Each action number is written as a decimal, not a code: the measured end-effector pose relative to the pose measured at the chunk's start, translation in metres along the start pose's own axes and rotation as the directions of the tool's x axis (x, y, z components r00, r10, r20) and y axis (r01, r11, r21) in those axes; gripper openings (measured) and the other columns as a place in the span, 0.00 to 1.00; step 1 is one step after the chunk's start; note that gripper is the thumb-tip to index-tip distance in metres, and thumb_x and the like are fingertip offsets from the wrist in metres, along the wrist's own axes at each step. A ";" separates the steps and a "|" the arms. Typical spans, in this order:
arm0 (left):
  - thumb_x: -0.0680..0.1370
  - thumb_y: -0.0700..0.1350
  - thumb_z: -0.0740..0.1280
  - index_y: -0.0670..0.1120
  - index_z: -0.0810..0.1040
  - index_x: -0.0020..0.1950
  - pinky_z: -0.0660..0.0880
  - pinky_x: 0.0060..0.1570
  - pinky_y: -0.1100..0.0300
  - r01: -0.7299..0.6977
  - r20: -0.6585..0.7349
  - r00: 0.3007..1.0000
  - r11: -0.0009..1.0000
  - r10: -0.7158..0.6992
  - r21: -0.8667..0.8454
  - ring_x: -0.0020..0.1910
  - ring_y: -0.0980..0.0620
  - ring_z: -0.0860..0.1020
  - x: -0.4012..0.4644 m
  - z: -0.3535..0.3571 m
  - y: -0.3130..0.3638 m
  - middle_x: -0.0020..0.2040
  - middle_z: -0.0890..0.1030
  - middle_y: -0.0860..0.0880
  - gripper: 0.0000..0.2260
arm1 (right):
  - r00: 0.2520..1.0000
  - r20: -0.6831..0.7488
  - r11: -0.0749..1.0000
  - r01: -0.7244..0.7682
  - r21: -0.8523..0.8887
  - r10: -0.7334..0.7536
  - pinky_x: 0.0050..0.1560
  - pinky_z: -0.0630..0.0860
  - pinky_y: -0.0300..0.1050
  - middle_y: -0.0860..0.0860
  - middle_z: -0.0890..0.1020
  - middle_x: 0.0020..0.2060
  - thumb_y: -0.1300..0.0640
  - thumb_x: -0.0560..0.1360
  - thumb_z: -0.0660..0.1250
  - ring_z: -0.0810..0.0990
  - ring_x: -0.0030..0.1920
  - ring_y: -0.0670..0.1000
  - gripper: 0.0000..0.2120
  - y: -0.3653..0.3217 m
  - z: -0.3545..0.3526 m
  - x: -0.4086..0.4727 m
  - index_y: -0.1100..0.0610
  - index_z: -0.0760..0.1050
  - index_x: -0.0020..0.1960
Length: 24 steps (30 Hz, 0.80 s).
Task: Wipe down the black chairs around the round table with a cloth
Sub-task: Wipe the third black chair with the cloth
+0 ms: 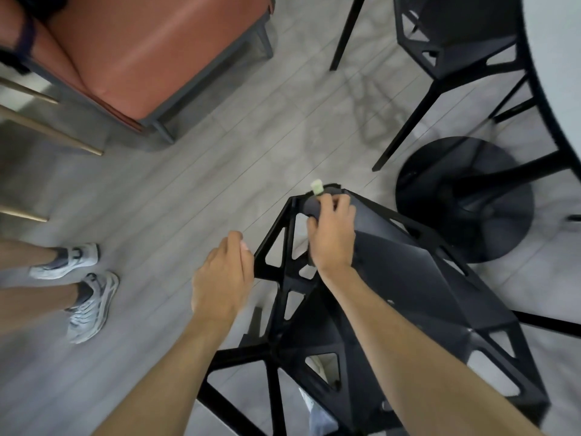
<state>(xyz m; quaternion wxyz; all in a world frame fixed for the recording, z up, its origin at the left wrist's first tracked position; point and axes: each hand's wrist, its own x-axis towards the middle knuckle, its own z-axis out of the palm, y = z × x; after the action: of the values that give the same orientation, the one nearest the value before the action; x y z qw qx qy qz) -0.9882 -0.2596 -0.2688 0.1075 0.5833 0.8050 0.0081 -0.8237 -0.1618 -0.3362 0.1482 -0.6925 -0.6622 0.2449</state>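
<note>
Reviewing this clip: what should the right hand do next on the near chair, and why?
Probably slide the cloth along the chair backrest's top edge: the right hand grips it at the upper corner, while the left hand sits at the frame beside it.

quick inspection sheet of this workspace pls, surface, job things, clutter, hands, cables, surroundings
surface: grey plank floor; white round table at right edge, on a black pedestal base
job's things: near black chair under both arms; second black chair tucked at the table; cloth, only a pale bit shows above the fingers
clutter: nothing seen
grippers: right hand grips the cloth on the near chair's top edge; left hand loosely curled beside the frame, contact unclear
cables: nothing seen
surroundings: orange cushioned seat upper left; another person's sneakers at left
</note>
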 end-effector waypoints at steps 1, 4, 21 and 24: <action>0.86 0.48 0.47 0.44 0.72 0.54 0.67 0.28 0.56 0.000 0.002 1.000 1.000 0.000 -0.004 0.31 0.48 0.72 -0.001 0.000 0.000 0.36 0.75 0.48 0.16 | 0.999 -0.001 0.998 0.053 -0.016 -0.053 0.49 0.79 0.49 0.55 0.71 0.59 0.56 0.77 0.71 0.71 0.57 0.56 0.17 -0.007 0.007 -0.004 0.56 0.73 0.63; 0.86 0.50 0.46 0.45 0.71 0.55 0.66 0.30 0.57 -0.005 0.009 1.000 1.000 0.006 -0.026 0.31 0.48 0.72 -0.001 0.000 0.000 0.37 0.75 0.49 0.16 | 0.989 -0.001 0.987 0.150 -0.050 -0.150 0.52 0.78 0.50 0.55 0.74 0.58 0.58 0.74 0.73 0.73 0.56 0.56 0.18 -0.005 0.023 -0.029 0.56 0.74 0.62; 0.87 0.49 0.47 0.45 0.70 0.54 0.68 0.31 0.54 -0.034 -0.001 0.999 0.998 0.034 -0.050 0.32 0.46 0.74 0.000 0.004 -0.003 0.38 0.76 0.48 0.14 | 0.986 0.046 0.978 0.162 -0.131 -0.158 0.50 0.80 0.56 0.55 0.74 0.60 0.55 0.73 0.76 0.75 0.55 0.58 0.18 0.034 0.008 -0.045 0.51 0.76 0.60; 0.87 0.49 0.47 0.46 0.67 0.50 0.66 0.30 0.55 -0.051 -0.012 0.999 0.998 0.051 -0.043 0.30 0.46 0.71 0.000 0.004 -0.003 0.36 0.73 0.49 0.14 | 0.953 0.198 0.964 0.250 -0.087 -0.229 0.47 0.82 0.52 0.54 0.74 0.61 0.53 0.72 0.76 0.75 0.56 0.57 0.19 0.042 0.025 -0.098 0.48 0.74 0.60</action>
<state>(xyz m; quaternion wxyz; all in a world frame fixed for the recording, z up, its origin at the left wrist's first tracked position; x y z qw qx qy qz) -0.9901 -0.2613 -0.2727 0.1154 0.6011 0.7902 0.0314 -0.8020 -0.2654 -0.3657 0.0755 -0.5882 -0.7649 0.2513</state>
